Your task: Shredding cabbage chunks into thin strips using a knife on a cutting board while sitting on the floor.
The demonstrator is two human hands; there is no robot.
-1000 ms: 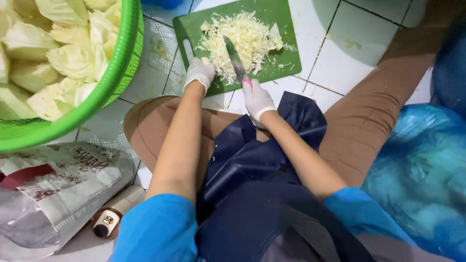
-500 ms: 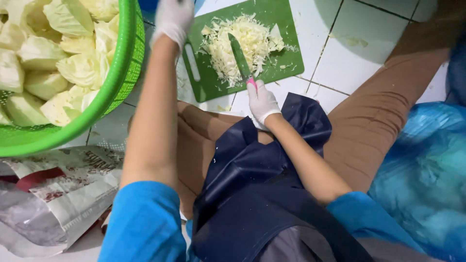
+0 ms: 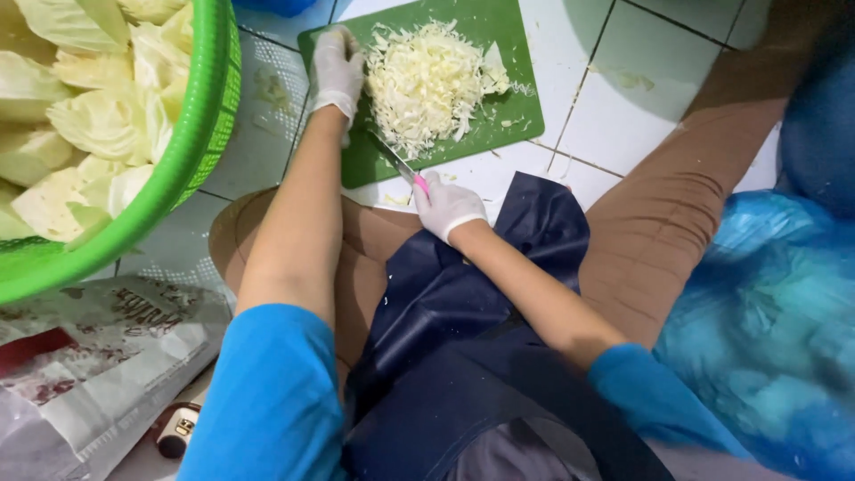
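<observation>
In the head view, the person is sitting on the white tiled floor [image 3: 623,80] with a flat green plastic cutting board [image 3: 517,107] lying between the knees. The white-gloved right hand [image 3: 448,207] is clenching its grip around the pink handle of a small knife [image 3: 398,162], whose blade is now lying flat on the board at the near edge of the pile of pale shredded cabbage [image 3: 427,80]; half a second ago the blade was pointing up through the middle of the pile. The white-gloved left hand [image 3: 337,69] is now resting on the left part of the board, touching the side of the shredded pile, its fingers loosely curled and grasping nothing that can be seen; half a second ago it was stretching up past the board's far corner, next to the basket. The round green plastic basket [image 3: 191,151] holding pale cabbage wedges [image 3: 98,125] is standing to the left, well apart from the board. A crumpled blue plastic bag [image 3: 766,312] is lying at the right, and a printed plastic sack [image 3: 98,356] at lower left.
</observation>
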